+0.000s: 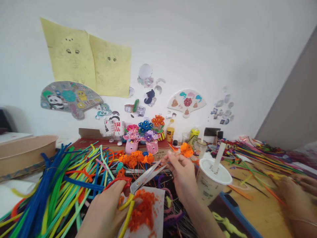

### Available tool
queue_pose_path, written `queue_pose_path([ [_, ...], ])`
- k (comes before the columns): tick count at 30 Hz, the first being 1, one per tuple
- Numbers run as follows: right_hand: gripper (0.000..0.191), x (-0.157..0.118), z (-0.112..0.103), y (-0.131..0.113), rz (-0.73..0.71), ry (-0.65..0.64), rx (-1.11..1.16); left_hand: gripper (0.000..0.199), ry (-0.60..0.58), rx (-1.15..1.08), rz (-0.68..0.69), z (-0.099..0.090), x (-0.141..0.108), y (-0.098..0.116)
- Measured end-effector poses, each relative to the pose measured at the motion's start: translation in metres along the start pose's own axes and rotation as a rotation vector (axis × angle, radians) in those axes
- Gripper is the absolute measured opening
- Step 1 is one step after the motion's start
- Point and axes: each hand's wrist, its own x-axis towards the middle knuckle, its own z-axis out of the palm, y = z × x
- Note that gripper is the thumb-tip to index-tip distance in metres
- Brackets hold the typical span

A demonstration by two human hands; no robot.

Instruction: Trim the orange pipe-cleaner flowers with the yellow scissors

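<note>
My left hand (106,205) is closed around the handles of a pair of scissors (145,178), whose blades point up and right, parted a little. A yellow fuzzy strip (127,218) runs below the scissors by my fingers. Between its fingertips, my right hand (182,170) pinches the stem of an orange pipe-cleaner flower (186,150). The blade tips are close to those fingertips; whether they touch the stem I cannot tell. Beneath the scissors, orange fuzz clippings (142,211) lie on a white sheet (159,206). Several orange flowers (136,159) stand in a row behind the blades.
Pipe cleaners (56,185) pile up at left beside a round tub (27,152). A lidded cup with a straw (213,178) stands by my right forearm. Potted pipe-cleaner flowers (132,140) and bottles (170,131) line the back. Another person's hands (294,195) work at far right.
</note>
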Motion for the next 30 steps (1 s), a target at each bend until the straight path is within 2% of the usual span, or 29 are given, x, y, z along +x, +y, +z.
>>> queue_pose_path([
  [6,0.029,0.0007,-0.0003,-0.0007,0.008,0.02,0.02,0.022,-0.02,-0.026,-0.001,0.0001,-0.0003,0.0009],
  [13,0.03,-0.0012,-0.0001,-0.0012,-0.008,0.012,0.011,0.028,-0.014,-0.051,0.011,-0.0018,0.0001,0.0038],
  [19,0.032,-0.0005,0.0003,-0.002,-0.004,0.014,0.013,0.025,-0.027,-0.019,0.029,-0.0019,0.0007,0.0025],
  [30,0.029,-0.002,0.0002,-0.0031,0.022,0.015,0.028,0.026,-0.103,0.007,0.001,-0.0062,0.0008,0.0073],
])
